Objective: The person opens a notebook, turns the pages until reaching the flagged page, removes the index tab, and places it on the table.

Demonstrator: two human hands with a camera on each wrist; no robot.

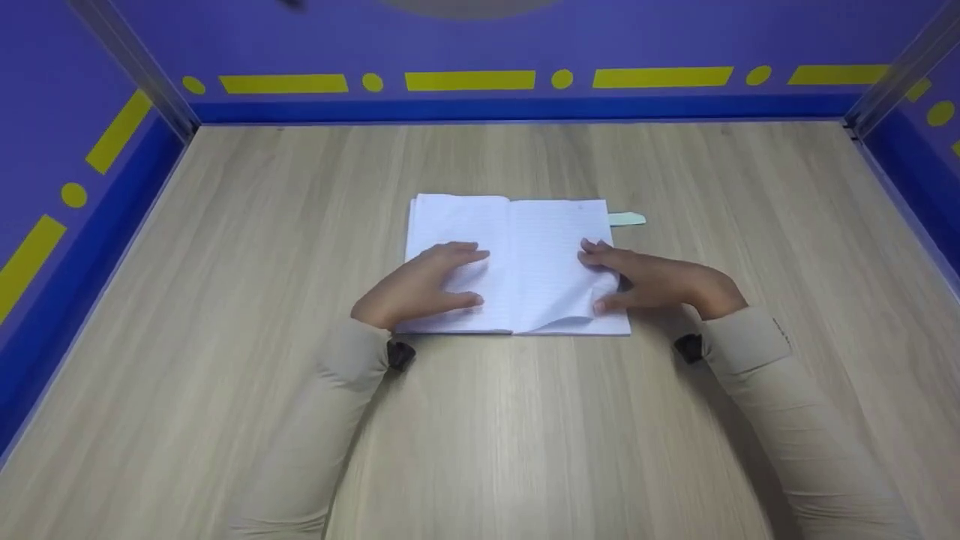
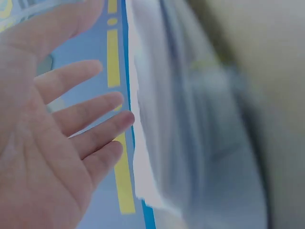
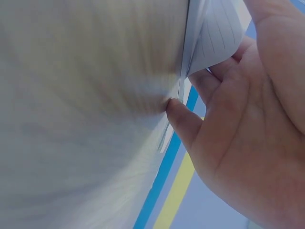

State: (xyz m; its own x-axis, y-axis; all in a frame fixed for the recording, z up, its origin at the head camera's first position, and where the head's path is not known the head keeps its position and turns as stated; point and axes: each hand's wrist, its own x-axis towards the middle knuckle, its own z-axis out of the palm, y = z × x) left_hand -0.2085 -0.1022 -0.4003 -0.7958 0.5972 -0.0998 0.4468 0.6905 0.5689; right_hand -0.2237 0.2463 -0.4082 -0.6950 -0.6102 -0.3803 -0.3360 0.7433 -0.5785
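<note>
An open notebook (image 1: 551, 232) with lined white pages lies flat on the wooden table. Above its left page, my left hand (image 1: 424, 289) is held with thumb and fingers spread, gripping nothing; the left wrist view shows the bare palm (image 2: 43, 138). At the right edge, my right hand (image 1: 649, 281) has a page between thumb and fingers. That page's lower corner (image 3: 221, 40) curls upward, partly hiding the fingers in the right wrist view. The little finger (image 3: 183, 119) reaches down near the notebook's edge. A pale green tab (image 1: 628, 219) sticks out from the right side.
The wood-grain table (image 1: 517, 450) extends around the notebook on every side. Blue-purple panels (image 1: 480, 45) with yellow dashes and dots stand at the back, left and right. A dark wrist device (image 1: 400, 355) sits at the left cuff, another (image 1: 688, 348) at the right.
</note>
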